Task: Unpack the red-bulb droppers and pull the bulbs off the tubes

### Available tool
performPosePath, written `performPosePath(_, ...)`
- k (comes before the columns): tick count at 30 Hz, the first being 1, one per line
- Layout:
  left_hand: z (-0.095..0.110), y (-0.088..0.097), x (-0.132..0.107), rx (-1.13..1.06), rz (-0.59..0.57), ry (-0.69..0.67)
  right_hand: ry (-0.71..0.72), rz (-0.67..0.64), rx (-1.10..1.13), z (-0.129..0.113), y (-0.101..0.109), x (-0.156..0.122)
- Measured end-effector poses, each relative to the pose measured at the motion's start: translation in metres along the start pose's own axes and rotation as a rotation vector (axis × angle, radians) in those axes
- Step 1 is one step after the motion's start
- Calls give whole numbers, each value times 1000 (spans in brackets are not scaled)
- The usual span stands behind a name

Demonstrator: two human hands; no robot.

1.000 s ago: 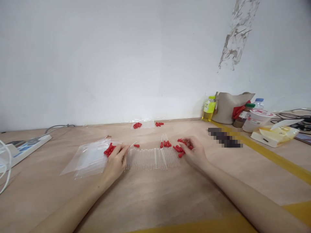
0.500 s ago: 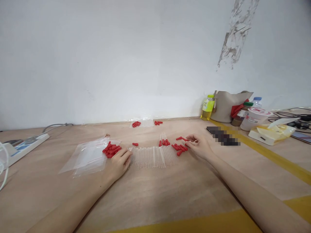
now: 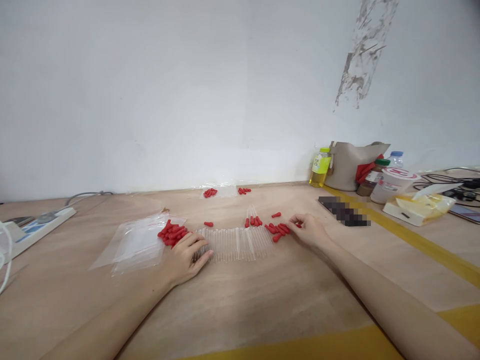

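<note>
A row of clear glass tubes [image 3: 240,243] lies side by side on the wooden table [image 3: 247,300]. My left hand [image 3: 185,259] rests flat at the row's left end, fingers stretched onto the first tubes. Just behind it lies a pile of red rubber caps [image 3: 172,233] by clear plastic bags [image 3: 137,242]. My right hand [image 3: 309,229] sits at the row's right end, fingers curled and pinching a red cap [image 3: 298,225]. More red caps [image 3: 278,229] lie loose beside it, and a few capped tubes [image 3: 253,218] lie behind the row.
A power strip [image 3: 37,226] and white cable sit at the left. Further red caps [image 3: 210,192] lie near the wall. At the right stand a yellow bottle [image 3: 321,167], a beige bag [image 3: 354,165], other bottles, a tissue pack [image 3: 422,207] and cables.
My left hand has slid down and flattened onto the tubes' left end. My right hand has drawn back to the right from the loose caps with a cap in its fingertips.
</note>
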State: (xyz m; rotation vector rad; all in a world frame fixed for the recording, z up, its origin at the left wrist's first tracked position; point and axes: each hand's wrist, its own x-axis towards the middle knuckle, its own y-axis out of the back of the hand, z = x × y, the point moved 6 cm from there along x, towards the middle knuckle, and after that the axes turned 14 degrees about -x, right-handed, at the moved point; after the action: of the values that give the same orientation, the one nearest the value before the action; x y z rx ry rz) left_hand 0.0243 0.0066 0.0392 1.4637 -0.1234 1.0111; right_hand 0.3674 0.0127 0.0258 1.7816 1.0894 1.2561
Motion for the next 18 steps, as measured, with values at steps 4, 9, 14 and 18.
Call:
performPosePath(4,4,2,1,34,8,-47,-47,23,42,8,-3,2)
performPosePath(9,6,5,3,49,43,-48,-53,40,35,-8,-1,5)
performPosePath(14,5,6,3,53,77,-41,-36,-125,-109,-54,-9,18)
performPosePath(18,4,6,2,57,91,-46,-102,-245,-107,-73,-21,38)
